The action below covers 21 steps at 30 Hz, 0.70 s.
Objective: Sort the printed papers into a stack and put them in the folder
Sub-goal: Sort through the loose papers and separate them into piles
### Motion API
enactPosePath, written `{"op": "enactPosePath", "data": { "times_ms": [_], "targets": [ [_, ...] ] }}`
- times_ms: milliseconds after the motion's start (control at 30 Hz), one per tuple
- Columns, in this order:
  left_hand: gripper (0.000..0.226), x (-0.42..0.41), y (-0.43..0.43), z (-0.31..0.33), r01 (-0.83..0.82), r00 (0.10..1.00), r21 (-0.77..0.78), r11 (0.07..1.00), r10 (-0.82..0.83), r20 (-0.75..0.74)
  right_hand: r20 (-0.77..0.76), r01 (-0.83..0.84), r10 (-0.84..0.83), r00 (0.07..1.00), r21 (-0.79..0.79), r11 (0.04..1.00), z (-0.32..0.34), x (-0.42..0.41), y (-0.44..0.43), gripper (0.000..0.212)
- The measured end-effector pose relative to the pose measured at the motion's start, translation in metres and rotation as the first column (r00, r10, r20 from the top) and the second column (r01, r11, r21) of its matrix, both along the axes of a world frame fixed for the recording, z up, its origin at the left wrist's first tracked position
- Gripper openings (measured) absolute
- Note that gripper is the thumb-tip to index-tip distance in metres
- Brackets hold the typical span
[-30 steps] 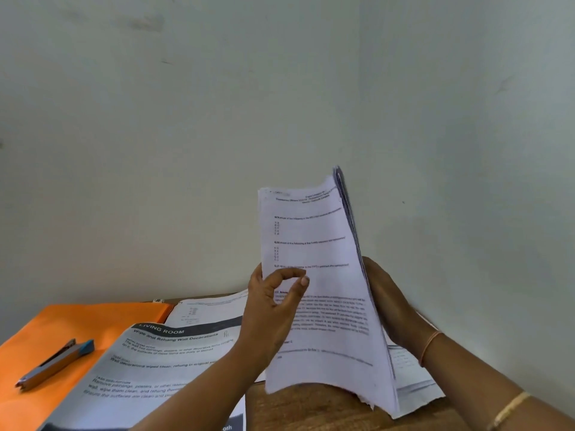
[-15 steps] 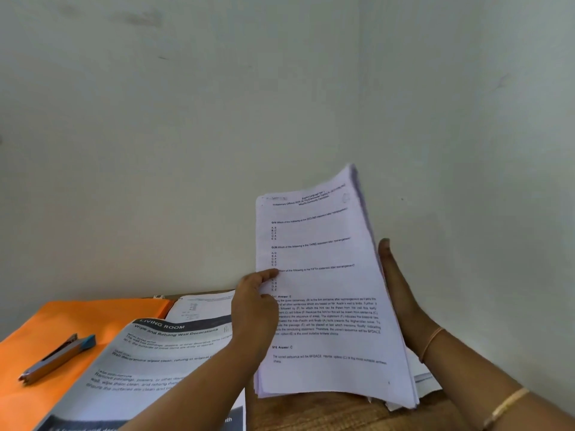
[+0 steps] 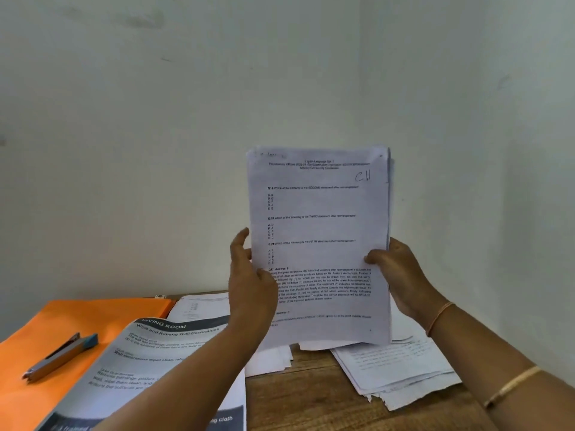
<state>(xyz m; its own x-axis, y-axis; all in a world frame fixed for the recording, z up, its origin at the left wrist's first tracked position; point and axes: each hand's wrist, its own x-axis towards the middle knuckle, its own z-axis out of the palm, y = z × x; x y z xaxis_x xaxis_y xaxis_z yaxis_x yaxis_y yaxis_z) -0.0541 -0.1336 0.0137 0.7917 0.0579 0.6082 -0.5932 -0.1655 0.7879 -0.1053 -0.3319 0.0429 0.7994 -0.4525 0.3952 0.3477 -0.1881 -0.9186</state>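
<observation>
Papers in a stack (image 3: pixel 320 244) stand upright above the wooden desk (image 3: pixel 311 396), printed face toward the camera, "C11" handwritten near the top right corner; the right hand (image 3: pixel 401 275) grips the stack's right edge, thumb on the front, fingers behind; the left hand (image 3: pixel 249 281) is at the left edge, its fingers loosely spread, the thumb touching the sheet; at far left lies the orange folder (image 3: pixel 93 318) with a stapler (image 3: pixel 60 357) on it; a "LIVING ROOM" sheet (image 3: pixel 149 365) overlaps the folder; loose sheets (image 3: pixel 395 371) lie at the right.
</observation>
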Motion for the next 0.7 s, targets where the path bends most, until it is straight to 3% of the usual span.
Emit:
{"op": "enactPosePath", "data": {
  "times_ms": [100,233,367,567,700],
  "targets": [
    [0.048,0.001,-0.001,-0.006,0.026,1.0,0.072,0.997,-0.025,-0.018,-0.008,-0.057,0.057,0.998,0.004,0.998,-0.01,0.0,-0.001,0.021],
    [0.034,0.0,-0.003,-0.022,0.116,0.982,0.161,0.98,-0.089,-0.166,-0.081,-0.088,0.087,0.993,-0.008,0.996,-0.032,0.001,-0.004,0.02],
    [0.021,0.004,0.002,-0.028,0.09,0.978,0.215,0.973,-0.045,-0.204,-0.108,-0.063,0.056,0.993,-0.065,0.996,-0.039,0.001,-0.006,0.016],
    [0.02,0.002,0.008,-0.016,0.09,0.991,0.244,0.966,-0.063,-0.114,0.081,0.125,-0.106,0.991,-0.278,0.952,-0.024,-0.001,0.006,0.016],
    [0.027,-0.002,0.027,-0.005,0.176,0.97,0.208,0.962,-0.133,-0.204,0.099,0.2,-0.177,0.979,-0.337,0.92,-0.021,0.002,0.016,0.024]
  ]
}}
